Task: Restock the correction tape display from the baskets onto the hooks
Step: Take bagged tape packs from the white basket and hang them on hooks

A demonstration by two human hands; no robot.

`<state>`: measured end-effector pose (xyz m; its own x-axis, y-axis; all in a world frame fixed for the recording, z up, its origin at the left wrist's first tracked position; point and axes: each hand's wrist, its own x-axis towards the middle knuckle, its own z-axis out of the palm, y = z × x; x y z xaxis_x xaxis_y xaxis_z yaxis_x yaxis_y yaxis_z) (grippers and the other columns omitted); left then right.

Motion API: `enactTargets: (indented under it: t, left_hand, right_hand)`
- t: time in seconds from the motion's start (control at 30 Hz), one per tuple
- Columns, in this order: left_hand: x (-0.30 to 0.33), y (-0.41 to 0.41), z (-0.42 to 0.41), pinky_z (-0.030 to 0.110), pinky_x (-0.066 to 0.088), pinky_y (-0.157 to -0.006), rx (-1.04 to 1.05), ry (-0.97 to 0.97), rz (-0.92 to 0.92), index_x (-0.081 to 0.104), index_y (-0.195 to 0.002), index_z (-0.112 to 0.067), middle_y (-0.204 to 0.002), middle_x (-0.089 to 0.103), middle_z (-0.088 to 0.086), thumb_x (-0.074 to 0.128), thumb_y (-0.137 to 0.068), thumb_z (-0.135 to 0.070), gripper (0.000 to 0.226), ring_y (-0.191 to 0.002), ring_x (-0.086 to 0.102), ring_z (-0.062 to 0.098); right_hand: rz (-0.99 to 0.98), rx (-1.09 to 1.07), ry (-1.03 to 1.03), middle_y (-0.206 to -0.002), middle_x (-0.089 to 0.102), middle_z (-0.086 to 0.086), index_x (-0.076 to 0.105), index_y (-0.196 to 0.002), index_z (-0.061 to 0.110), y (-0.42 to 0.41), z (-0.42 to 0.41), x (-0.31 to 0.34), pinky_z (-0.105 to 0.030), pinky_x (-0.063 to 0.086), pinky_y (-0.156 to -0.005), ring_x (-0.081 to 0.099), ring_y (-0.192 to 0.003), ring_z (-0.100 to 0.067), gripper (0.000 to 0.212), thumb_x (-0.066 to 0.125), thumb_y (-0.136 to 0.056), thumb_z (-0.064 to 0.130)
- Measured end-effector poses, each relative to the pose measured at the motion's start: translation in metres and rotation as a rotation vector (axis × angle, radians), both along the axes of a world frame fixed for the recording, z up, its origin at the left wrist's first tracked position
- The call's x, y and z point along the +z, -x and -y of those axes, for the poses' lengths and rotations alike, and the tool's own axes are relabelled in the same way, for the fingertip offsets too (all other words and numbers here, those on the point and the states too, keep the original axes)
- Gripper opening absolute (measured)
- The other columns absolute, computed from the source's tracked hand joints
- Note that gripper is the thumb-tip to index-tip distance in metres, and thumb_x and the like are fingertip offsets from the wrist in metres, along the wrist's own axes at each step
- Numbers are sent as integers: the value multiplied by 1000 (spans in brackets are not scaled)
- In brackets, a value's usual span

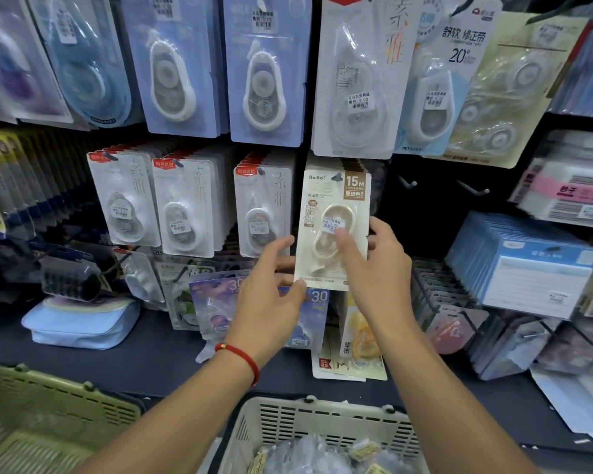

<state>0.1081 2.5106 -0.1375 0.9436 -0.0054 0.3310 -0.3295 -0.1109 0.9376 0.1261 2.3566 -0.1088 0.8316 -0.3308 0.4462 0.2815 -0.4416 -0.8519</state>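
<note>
Both hands reached up to a cream correction tape card (331, 230) hanging on a hook (338, 177); left hand (271, 299) pinched its lower left corner, right hand (374, 268) gripped its right edge, thumb pressed on the blister.

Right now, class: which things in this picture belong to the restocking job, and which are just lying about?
Job:
beige correction tape pack
left hand
right hand
white basket
empty hooks

Lying about:
blue pouch
green basket
</note>
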Motion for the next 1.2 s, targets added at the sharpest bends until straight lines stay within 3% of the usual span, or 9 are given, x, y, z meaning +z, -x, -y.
enactTargets:
  t: [0.1, 0.17, 0.23, 0.33, 0.47, 0.63, 0.83, 1.03, 1.2]
  left_hand:
    - [-7, -6, -7, 33, 48, -110, 178, -323, 78, 48, -145, -32, -145, 55, -5, 61, -92, 4, 65, -128, 54, 11]
    - [-7, -13, -13, 21, 26, -123, 264, -470, 148, 45, -152, -24, -160, 39, -5, 61, -88, 4, 72, -148, 33, 13]
    - [-8, -20, -17, 2, 8, -114, 256, -577, 173, 39, -158, -23, -170, 20, -7, 63, -87, 3, 79, -156, 15, 10]
    - [-16, -26, -20, 9, 14, -111, 175, -675, 165, 28, -163, -25, -174, -1, -15, 65, -88, 0, 88, -159, 5, 6]
    - [-19, -29, -25, 17, 23, -109, 163, -703, 180, 28, -163, -25, -174, -5, -17, 66, -87, 0, 88, -158, 7, 6]
    - [-20, -14, -30, 34, 36, -115, 164, -753, 177, 42, -156, -18, -172, 20, -1, 62, -85, 2, 77, -155, 22, 21]
    - [-57, 39, -21, 43, 42, -108, 13, -927, 60, 56, -138, -19, -148, 50, 2, 62, -87, -9, 53, -134, 46, 29]
    - [-149, 94, -28, 50, 43, -110, 55, -1059, -399, 42, -151, -20, -152, 45, 10, 67, -89, -18, 68, -137, 40, 37]
    - [-207, 125, -31, 56, 47, -107, 330, -838, -858, 30, -156, -10, -145, 51, 25, 75, -89, -36, 85, -129, 53, 47]
  right_hand:
    - [-75, -107, 323, -147, 50, -6, 38, -158, 14, -2, 2, -15, -31, 44, -105, 51, -132, -20, 68, 61, -102, 46]
    - [124, -208, 561, -150, 45, -14, 43, -155, 9, 2, -1, -23, -37, 43, -106, 47, -134, -28, 60, 65, -102, 28]
    - [302, -196, 766, -149, 51, -14, 56, -146, 9, 0, -3, -30, -43, 48, -104, 51, -133, -31, 51, 69, -97, 15]
    - [276, -108, 936, -153, 51, -13, 61, -141, 4, -7, -5, -34, -46, 50, -106, 50, -140, -31, 53, 72, -90, 10]
    - [204, -100, 946, -157, 49, -12, 61, -140, 1, -8, -1, -31, -47, 44, -117, 45, -146, -31, 52, 69, -90, 8]
    - [75, 62, 862, -166, 34, -4, 54, -148, 16, 16, 26, -42, -31, 33, -116, 34, -149, -20, 55, 63, -94, 9]
    - [-590, 33, 841, -137, 59, -7, 65, -133, 14, 70, 118, -94, -46, 49, -103, 56, -128, -29, 36, 61, -98, 20]
    - [-1191, -252, 498, -149, 50, -26, 41, -147, -2, 127, 184, -203, -47, 47, -107, 52, -135, -42, 62, 58, -104, 40]
    - [-1042, -397, 477, -137, 55, -21, 37, -147, 5, 174, 178, -286, -44, 46, -80, 64, -113, -44, 58, 45, -106, 45]
